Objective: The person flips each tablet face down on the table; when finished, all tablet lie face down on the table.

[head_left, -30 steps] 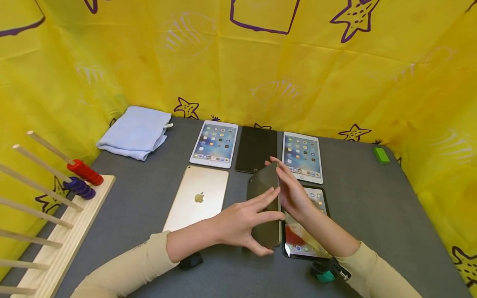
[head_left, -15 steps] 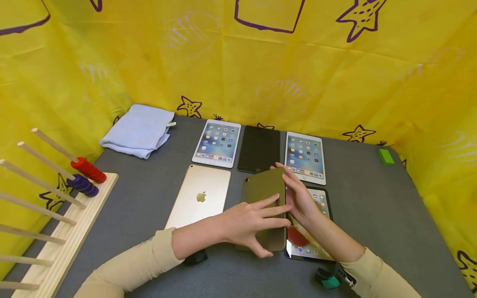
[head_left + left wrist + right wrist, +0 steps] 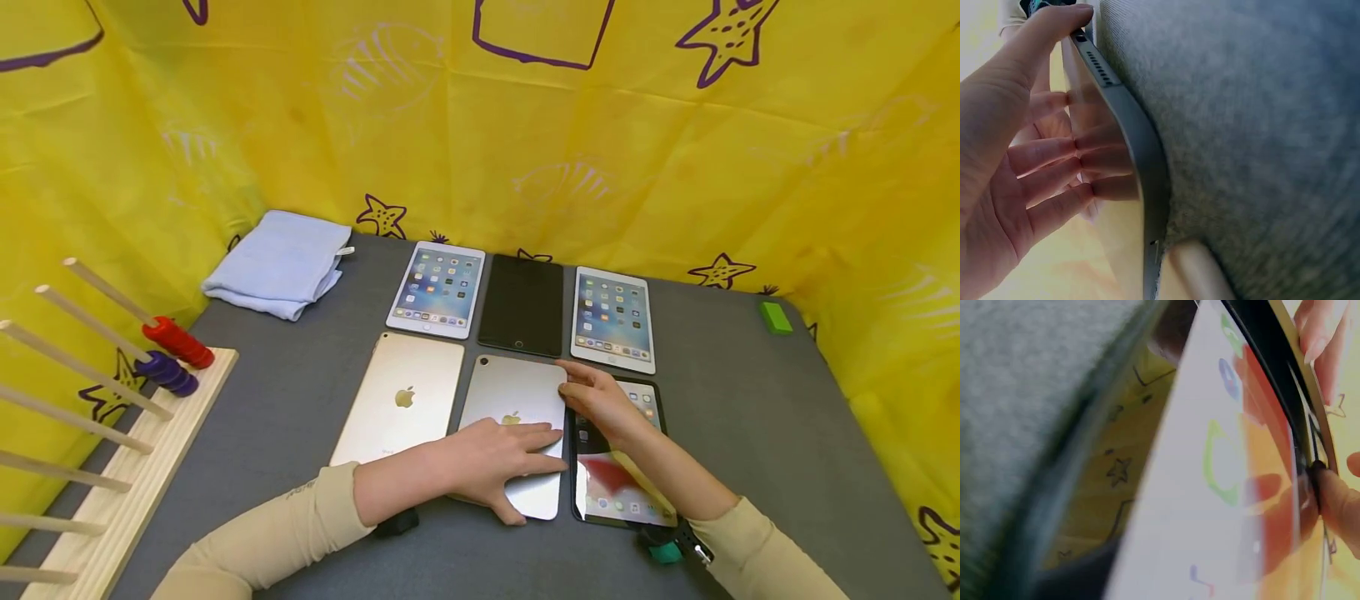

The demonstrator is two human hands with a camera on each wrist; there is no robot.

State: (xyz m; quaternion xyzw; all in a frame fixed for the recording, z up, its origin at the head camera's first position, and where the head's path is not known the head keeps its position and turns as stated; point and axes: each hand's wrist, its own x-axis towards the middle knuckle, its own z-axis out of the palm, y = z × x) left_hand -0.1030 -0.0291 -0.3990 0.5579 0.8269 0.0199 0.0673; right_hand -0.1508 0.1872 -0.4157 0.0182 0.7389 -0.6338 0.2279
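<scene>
"Call it from the left!"
"A wooden rack (image 3: pixel 165 467) with red rings (image 3: pixel 178 342) and purple rings (image 3: pixel 167 374). Then a folded blue cloth (image 3: pixel 277 262). Now the gold tablet (image 3: pixel 416 375), face down, and beyond it the left white tablet (image 3: pixel 437 287), screen lit."
"Your hands?"
"Here's my left hand (image 3: pixel 497 460), fingers straight and spread across the back of the silver tablet (image 3: pixel 517 385)!"
"Where's that tablet, exactly?"
"Middle of the near row, back up, just beside the gold one, with the black tablet (image 3: pixel 522 304) beyond it."
"And the right?"
"My right hand (image 3: pixel 602 406) is at its far right corner, fingertips touching the edge. Whether they're pinching it, I can't tell."
"Further along?"
"The dark-rimmed tablet (image 3: pixel 600 477), lit; beyond it the right white tablet (image 3: pixel 613 312), lit too. Way out right, a green block (image 3: pixel 776 318) on the grey table (image 3: pixel 750 433)!"
</scene>
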